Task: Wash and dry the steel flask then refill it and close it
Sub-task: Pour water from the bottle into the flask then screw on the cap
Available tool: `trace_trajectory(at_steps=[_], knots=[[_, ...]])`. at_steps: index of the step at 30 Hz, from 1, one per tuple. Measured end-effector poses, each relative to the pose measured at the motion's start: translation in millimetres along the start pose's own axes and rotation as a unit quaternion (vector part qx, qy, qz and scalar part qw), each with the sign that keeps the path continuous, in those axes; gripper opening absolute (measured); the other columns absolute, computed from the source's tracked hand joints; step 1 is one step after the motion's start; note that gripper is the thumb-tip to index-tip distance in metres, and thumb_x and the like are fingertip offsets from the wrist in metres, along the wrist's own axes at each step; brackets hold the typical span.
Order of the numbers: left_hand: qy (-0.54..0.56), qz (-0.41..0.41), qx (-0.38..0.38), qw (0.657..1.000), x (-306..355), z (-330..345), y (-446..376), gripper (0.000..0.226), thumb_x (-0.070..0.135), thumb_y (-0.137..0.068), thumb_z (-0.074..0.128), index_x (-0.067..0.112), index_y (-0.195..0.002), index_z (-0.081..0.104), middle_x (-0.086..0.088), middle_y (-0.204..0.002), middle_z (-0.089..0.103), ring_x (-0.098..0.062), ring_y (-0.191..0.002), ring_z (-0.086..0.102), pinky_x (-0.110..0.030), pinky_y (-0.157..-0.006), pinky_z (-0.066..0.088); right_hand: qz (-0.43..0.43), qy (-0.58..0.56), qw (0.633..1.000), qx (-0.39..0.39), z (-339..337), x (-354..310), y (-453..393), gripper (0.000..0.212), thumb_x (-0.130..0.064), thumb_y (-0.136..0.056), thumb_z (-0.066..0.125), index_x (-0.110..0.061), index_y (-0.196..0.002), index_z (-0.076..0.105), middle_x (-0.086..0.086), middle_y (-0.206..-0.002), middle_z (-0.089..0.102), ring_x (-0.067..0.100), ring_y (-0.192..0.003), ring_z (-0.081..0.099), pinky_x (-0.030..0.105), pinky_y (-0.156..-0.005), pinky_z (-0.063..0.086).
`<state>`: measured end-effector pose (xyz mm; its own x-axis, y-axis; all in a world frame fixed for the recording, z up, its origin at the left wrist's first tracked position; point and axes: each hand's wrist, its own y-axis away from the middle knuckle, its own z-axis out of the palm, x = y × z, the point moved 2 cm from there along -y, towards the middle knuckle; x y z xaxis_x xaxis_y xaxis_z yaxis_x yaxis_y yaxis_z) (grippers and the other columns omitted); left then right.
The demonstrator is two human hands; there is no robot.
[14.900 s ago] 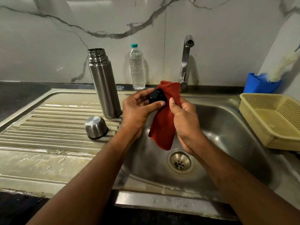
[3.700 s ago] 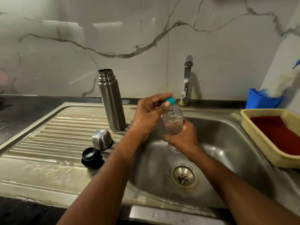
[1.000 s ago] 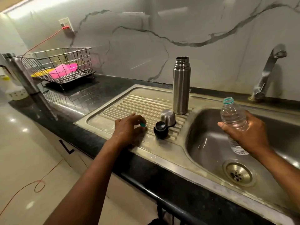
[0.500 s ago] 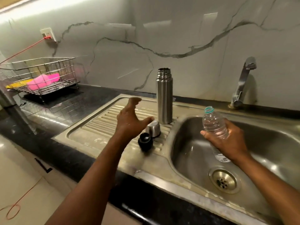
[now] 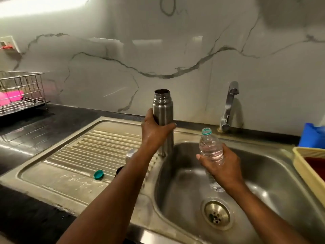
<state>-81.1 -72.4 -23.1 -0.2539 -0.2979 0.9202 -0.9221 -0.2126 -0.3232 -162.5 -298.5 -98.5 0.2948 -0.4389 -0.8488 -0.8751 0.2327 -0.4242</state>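
The steel flask stands upright and uncapped at the inner edge of the drainboard, beside the sink basin. My left hand grips its body at mid-height. My right hand holds an uncapped clear water bottle upright over the basin. The bottle's teal cap lies on the drainboard. The steel cup lid and black stopper sit behind my left forearm, mostly hidden.
A tap rises behind the basin. A yellow basket with a red cloth sits at the right, a blue container behind it. A wire dish rack stands on the black counter at the left.
My left hand left the teal cap on the drainboard, moved to the flask and took hold of it. The right hand keeps the open bottle over the basin.
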Motion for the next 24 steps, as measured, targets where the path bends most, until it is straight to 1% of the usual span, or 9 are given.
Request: trace_trajectory(at_steps=[3,6,10,11,13,16,19,22,24], knots=[[-0.006,0.017,-0.075,0.997,11.0,15.8,36.5,0.071,0.016,-0.070,0.094,0.027,-0.128,0.055,0.008,-0.111,0.067,-0.005,-0.098,0.064,-0.025,-0.083,0.053,0.008,0.002,0.999,0.037,-12.2,-8.5,-4.7,0.045,-0.032,-0.070,0.094,-0.033,-0.108,0.067,-0.011,-0.094,0.075,0.000,-0.083,0.072,0.029,-0.075,0.060],[-0.040,0.000,-0.148,0.988,3.3,31.2,63.6,0.071,0.017,-0.066,0.095,0.027,-0.126,0.059,0.009,-0.106,0.068,-0.008,-0.097,0.067,-0.027,-0.084,0.056,-0.008,0.018,0.997,0.068,-30.7,-21.8,-11.3,0.042,-0.024,-0.072,0.093,-0.030,-0.104,0.067,-0.012,-0.091,0.074,-0.002,-0.081,0.071,0.024,-0.070,0.058],[-0.132,0.046,-0.218,0.966,-9.1,42.7,77.7,0.073,0.025,-0.059,0.098,0.026,-0.123,0.063,0.008,-0.107,0.070,-0.012,-0.098,0.067,-0.029,-0.085,0.055,-0.038,0.175,0.981,0.075,-59.7,-31.6,-22.0,0.053,-0.037,-0.065,0.093,-0.034,-0.110,0.064,-0.011,-0.099,0.073,0.011,-0.085,0.069,0.030,-0.072,0.055],[-0.149,0.063,-0.227,0.960,-11.6,45.0,79.2,0.073,0.027,-0.057,0.098,0.025,-0.122,0.064,0.008,-0.106,0.070,-0.013,-0.097,0.067,-0.028,-0.084,0.054,-0.063,0.245,0.965,0.068,-68.0,-32.7,-24.4,0.061,-0.040,-0.063,0.094,-0.033,-0.115,0.063,-0.010,-0.103,0.073,0.014,-0.088,0.068,0.032,-0.074,0.055],[-0.155,0.081,-0.244,0.954,-15.9,46.9,80.8,0.074,0.026,-0.058,0.098,0.024,-0.123,0.063,0.011,-0.106,0.064,-0.011,-0.097,0.063,-0.022,-0.081,0.048,-0.127,0.399,0.907,0.046,-80.8,-37.2,-27.2,0.075,-0.041,-0.060,0.096,-0.030,-0.126,0.063,-0.003,-0.112,0.072,0.021,-0.097,0.067,0.038,-0.082,0.053],[-0.143,0.077,-0.256,0.953,-19.5,49.4,79.9,0.078,0.023,-0.061,0.097,0.023,-0.129,0.061,0.011,-0.109,0.061,-0.011,-0.101,0.061,-0.023,-0.088,0.047,-0.204,0.545,0.811,0.059,-97.2,-46.2,-28.9,0.077,-0.035,-0.059,0.097,-0.025,-0.128,0.065,0.001,-0.110,0.071,0.027,-0.097,0.067,0.040,-0.083,0.042],[-0.128,0.075,-0.268,0.952,-22.0,54.3,78.0,0.078,0.021,-0.060,0.097,0.023,-0.129,0.060,0.010,-0.110,0.064,-0.012,-0.103,0.063,-0.026,-0.090,0.049,-0.224,0.592,0.772,0.057,-104.4,-57.4,-33.1,0.073,-0.028,-0.059,0.096,-0.027,-0.126,0.068,0.000,-0.107,0.071,0.027,-0.098,0.066,0.040,-0.084,0.035],[-0.109,0.068,-0.280,0.951,-23.5,59.5,80.3,0.083,0.018,-0.062,0.097,0.026,-0.134,0.057,0.011,-0.118,0.065,-0.011,-0.109,0.062,-0.027,-0.094,0.048,-0.241,0.629,0.738,0.034,-106.9,-71.8,-39.8,0.073,-0.017,-0.059,0.094,-0.028,-0.126,0.068,0.000,-0.103,0.071,0.027,-0.096,0.065,0.040,-0.085,0.035],[-0.087,0.058,-0.281,0.954,-22.7,61.1,82.5,0.086,0.016,-0.064,0.097,0.027,-0.138,0.055,0.012,-0.120,0.063,-0.008,-0.110,0.058,-0.025,-0.094,0.046,-0.263,0.643,0.719,0.020,-107.8,-84.9,-45.9,0.069,-0.016,-0.061,0.092,-0.027,-0.125,0.068,0.001,-0.102,0.071,0.028,-0.094,0.065,0.041,-0.084,0.037]])
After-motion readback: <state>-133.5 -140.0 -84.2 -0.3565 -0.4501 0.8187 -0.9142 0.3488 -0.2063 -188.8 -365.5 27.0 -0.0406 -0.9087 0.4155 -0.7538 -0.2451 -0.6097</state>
